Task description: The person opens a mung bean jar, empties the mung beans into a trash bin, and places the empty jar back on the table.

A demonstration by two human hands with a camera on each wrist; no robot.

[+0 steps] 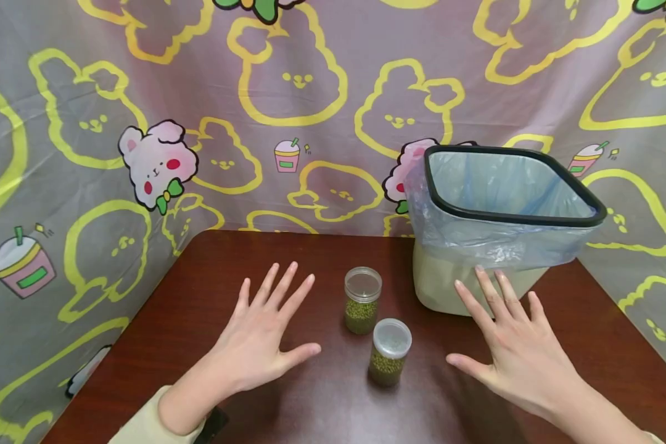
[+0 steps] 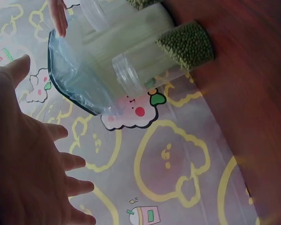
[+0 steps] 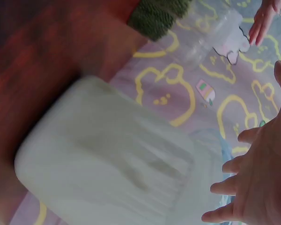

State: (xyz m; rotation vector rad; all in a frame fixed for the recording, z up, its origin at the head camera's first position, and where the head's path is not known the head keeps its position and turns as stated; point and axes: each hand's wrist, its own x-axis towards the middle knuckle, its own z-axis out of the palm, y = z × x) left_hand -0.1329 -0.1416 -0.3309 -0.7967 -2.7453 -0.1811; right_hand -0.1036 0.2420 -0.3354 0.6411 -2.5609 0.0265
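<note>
Two clear plastic jars stand upright on the table between the hands, each part filled with small green beans. The farther jar (image 1: 361,314) is just behind and left of the nearer jar (image 1: 387,367), which has a cloudy white top. Whether the farther one carries a lid I cannot tell. My left hand (image 1: 258,339) is spread flat in the air left of the jars, holding nothing. To their right, my right hand (image 1: 524,351) is likewise spread, fingers straight, in front of the bin. In the left wrist view, beans (image 2: 189,46) show through a jar's wall.
A cream bin (image 1: 444,283) with a black rim and a bluish plastic liner (image 1: 494,240) stands at the table's back right. The dark red-brown table (image 1: 227,259) meets a patterned cloth (image 1: 200,80) behind and at both sides. Something dark (image 1: 213,425) lies by the left sleeve.
</note>
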